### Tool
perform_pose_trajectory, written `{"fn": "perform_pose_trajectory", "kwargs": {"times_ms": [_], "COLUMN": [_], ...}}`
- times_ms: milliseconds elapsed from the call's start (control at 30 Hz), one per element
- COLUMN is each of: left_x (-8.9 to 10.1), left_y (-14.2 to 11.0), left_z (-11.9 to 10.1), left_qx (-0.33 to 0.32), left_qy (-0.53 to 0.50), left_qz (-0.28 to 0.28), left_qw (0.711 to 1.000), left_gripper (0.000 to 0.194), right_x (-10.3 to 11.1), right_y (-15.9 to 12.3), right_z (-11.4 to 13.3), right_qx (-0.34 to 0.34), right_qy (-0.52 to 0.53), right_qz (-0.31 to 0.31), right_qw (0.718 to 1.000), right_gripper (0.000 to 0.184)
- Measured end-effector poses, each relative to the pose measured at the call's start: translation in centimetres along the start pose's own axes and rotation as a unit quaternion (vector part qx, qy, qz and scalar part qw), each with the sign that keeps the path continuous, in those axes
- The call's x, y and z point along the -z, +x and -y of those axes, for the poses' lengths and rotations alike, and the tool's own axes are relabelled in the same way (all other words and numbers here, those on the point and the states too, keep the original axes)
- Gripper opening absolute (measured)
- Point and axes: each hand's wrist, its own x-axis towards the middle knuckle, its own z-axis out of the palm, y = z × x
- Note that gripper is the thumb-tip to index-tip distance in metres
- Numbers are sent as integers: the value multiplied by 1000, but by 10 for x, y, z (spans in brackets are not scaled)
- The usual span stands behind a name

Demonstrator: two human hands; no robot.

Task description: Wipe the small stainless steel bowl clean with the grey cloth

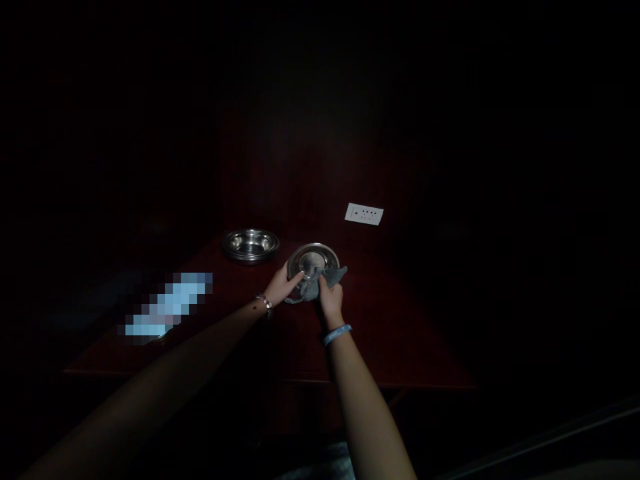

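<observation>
The round shiny metal plate (327, 255) is above the dark red table (400, 333), near-right of the stacked silver metal bowls (250, 260). Left hand (281, 288) pinches its left rim; right hand (331, 299) pinches the soft grey cloth (311, 288) against it. Probably stiff, light, slippery; best held by the rim.

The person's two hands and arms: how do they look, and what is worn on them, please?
Both hands are ungloved, without visible sleeves. The left hand has a bracelet with pale, shiny beads at its wrist; the right hand, a blue wristband with faint lighter marks.
</observation>
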Motion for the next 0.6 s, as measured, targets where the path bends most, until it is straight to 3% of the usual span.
{"fn": "perform_pose_trajectory", "kwargs": {"times_ms": [100,200,600], "left_x": [-5,-6,-3], "left_y": [-3,-3,5], "left_z": [4,7,4], "left_qx": [2,5,42], "left_qy": [-11,-24,-79], "left_qz": [25,25,-9], "left_qw": [1000,999,996], "left_gripper": [67,71,41], "right_x": [0,-1,1], "right_y": [1,2,1], "right_z": [-1,-2,-1], "right_qx": [-11,-14,11], "right_qy": [12,26,-1], "right_qz": [-4,-12,-5], "right_qw": [1000,999,1000], "right_gripper": [28,27,26]}}
